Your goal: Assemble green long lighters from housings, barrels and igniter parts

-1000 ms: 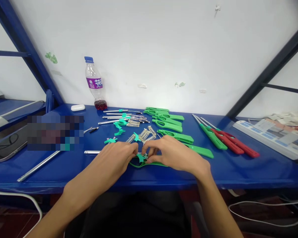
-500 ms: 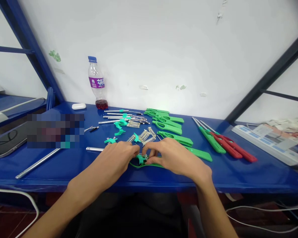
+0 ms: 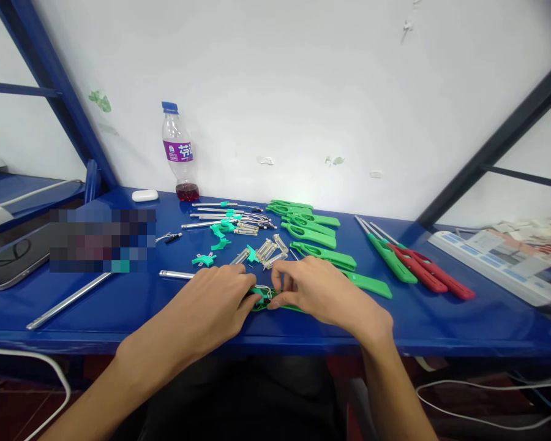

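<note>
Near the table's front edge, a long-nose lighter lies part-assembled between my hands. Its silver tube [image 3: 177, 275] sticks out to the left from under my left hand [image 3: 223, 300], whose thumb and forefinger close on the teal trigger [image 3: 259, 296]. My right hand [image 3: 314, 288] pinches the black igniter [image 3: 268, 300], from which pale wires loop up. A green handle shell [image 3: 296, 309] lies beneath, mostly covered by my fingers. Just beyond are clear fuel tanks [image 3: 267, 251] and a loose teal trigger [image 3: 204, 260].
Several green handle shells [image 3: 314, 236] lie behind my right hand. Finished-looking red lighters [image 3: 422, 269] and a green one rest to the right, beside a power strip [image 3: 491, 263]. Silver tubes [image 3: 206, 216] with wires lie farther back, near a drink bottle [image 3: 179, 153]. A tablet-like device [image 3: 13, 260] sits left.
My left thumb has come forward onto the teal trigger, which now sits lower and flatter over the green shell. My right hand stays nearly in place, still pinching.
</note>
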A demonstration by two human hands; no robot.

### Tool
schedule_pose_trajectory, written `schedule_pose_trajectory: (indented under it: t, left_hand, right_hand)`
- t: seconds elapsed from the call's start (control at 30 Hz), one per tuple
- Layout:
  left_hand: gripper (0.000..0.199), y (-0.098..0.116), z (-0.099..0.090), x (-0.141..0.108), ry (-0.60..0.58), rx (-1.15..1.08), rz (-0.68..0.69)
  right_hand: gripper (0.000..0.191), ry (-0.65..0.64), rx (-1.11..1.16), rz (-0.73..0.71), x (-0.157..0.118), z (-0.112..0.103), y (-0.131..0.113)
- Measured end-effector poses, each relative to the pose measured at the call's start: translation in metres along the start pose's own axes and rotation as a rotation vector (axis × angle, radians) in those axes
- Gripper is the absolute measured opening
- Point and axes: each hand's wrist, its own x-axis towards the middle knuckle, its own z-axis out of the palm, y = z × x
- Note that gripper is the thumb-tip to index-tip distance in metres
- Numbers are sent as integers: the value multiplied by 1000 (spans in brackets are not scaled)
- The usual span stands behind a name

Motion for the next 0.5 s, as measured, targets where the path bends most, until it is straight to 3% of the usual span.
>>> schedule_pose_trajectory:
  t: [0.23,0.5]
  left_hand:
    - [22,7,-2,2,-57,48,-22]
    - [37,20,-5,-3,-157,255,12]
  right_hand:
    - [29,6,-3,-11,2,3,2]
    - [33,-48,115,28,11,8,10]
